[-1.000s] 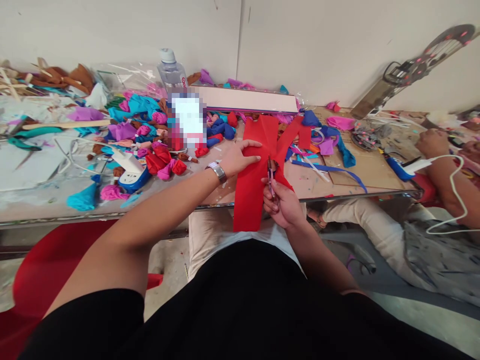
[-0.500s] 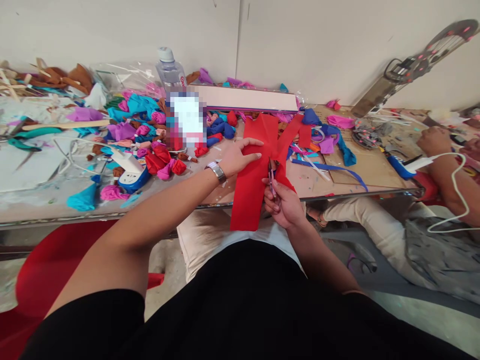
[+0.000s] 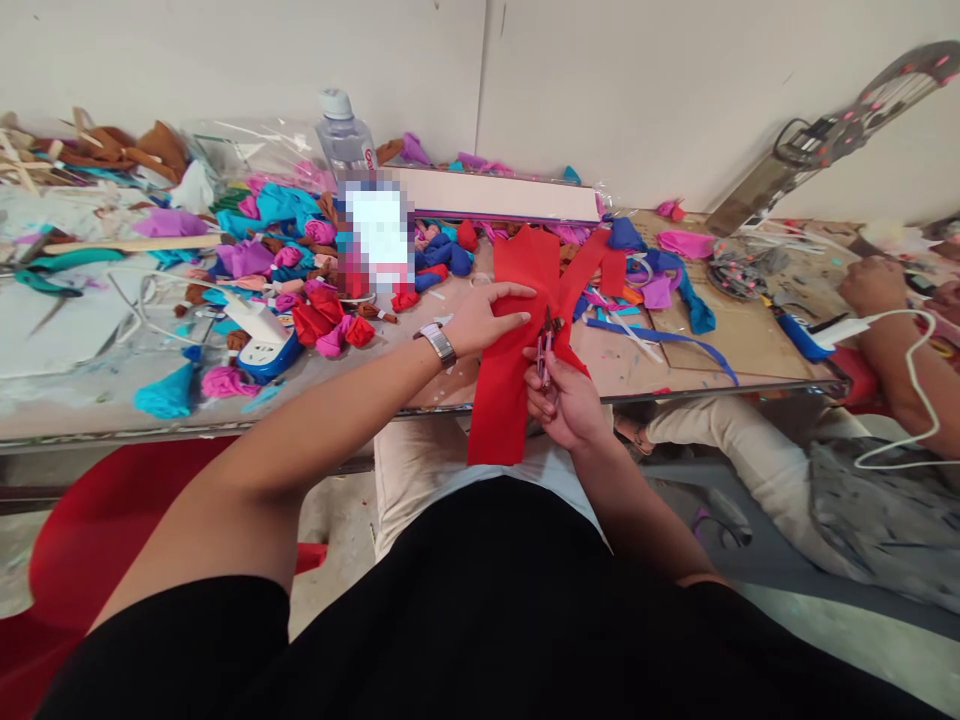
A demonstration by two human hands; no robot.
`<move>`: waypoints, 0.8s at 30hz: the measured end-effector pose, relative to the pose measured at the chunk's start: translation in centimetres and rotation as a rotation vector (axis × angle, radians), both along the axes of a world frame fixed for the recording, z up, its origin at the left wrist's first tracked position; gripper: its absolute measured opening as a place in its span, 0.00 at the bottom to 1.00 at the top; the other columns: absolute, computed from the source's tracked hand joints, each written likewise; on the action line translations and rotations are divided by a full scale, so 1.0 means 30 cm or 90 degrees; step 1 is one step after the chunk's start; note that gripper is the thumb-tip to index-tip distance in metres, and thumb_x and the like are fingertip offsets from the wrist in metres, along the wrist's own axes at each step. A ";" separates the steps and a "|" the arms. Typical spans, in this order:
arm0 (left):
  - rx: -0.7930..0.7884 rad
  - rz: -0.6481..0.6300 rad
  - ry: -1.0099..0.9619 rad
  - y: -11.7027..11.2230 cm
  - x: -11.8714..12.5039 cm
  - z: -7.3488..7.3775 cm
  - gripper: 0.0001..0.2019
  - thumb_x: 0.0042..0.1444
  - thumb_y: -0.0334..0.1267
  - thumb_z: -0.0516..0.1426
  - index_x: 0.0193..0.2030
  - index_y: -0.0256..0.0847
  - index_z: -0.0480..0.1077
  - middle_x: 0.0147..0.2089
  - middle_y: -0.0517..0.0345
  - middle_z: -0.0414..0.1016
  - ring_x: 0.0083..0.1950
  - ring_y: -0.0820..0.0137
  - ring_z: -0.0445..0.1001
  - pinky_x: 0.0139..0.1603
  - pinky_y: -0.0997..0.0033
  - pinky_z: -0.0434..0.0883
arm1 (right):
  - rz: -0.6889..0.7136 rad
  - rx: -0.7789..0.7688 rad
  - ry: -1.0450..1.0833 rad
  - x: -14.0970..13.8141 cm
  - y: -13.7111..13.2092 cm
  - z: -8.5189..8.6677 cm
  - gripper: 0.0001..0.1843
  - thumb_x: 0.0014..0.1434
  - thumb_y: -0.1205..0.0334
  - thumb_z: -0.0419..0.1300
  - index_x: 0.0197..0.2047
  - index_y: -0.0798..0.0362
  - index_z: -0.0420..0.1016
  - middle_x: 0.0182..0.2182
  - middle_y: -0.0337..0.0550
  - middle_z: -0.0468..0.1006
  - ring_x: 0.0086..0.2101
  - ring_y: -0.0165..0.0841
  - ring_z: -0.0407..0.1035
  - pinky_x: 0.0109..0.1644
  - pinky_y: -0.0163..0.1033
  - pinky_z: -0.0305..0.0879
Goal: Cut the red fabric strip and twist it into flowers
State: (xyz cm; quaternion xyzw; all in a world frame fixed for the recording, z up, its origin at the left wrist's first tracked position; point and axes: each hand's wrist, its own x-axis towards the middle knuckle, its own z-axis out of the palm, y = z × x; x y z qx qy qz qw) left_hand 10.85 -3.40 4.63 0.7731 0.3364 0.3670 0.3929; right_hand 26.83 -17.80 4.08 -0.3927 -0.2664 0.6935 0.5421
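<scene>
Right hand [image 3: 566,400] has a closed grip on the small scissors [image 3: 545,345], blades poking into the red fabric [image 3: 506,385] just ahead of it. Left hand [image 3: 484,320] lies flat and open right beside — pinning that fabric to the counter [image 3: 675,365] so it won't slide, I'd guess.

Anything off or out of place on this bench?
Nothing damaged or spilled. It is untidy, though: loose fabric scraps cover the left half of the table, crowding a power strip. The red fabric under the left hand hangs over the front edge, while the right hand holds scissors at it.
</scene>
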 end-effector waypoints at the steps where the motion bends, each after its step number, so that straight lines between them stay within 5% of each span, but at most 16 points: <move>1: -0.001 0.004 0.001 -0.002 0.000 0.002 0.21 0.62 0.39 0.64 0.62 0.41 0.79 0.65 0.52 0.81 0.68 0.61 0.78 0.77 0.56 0.71 | 0.004 0.000 -0.001 0.001 -0.001 0.000 0.17 0.70 0.51 0.62 0.54 0.54 0.72 0.26 0.31 0.69 0.15 0.20 0.52 0.18 0.28 0.48; 24: -0.015 0.017 0.001 -0.010 -0.001 0.009 0.22 0.62 0.39 0.64 0.62 0.41 0.79 0.65 0.52 0.81 0.67 0.62 0.78 0.77 0.57 0.71 | -0.019 -0.024 0.002 -0.028 -0.003 0.017 0.14 0.71 0.51 0.63 0.48 0.50 0.66 0.24 0.28 0.65 0.16 0.19 0.48 0.20 0.27 0.46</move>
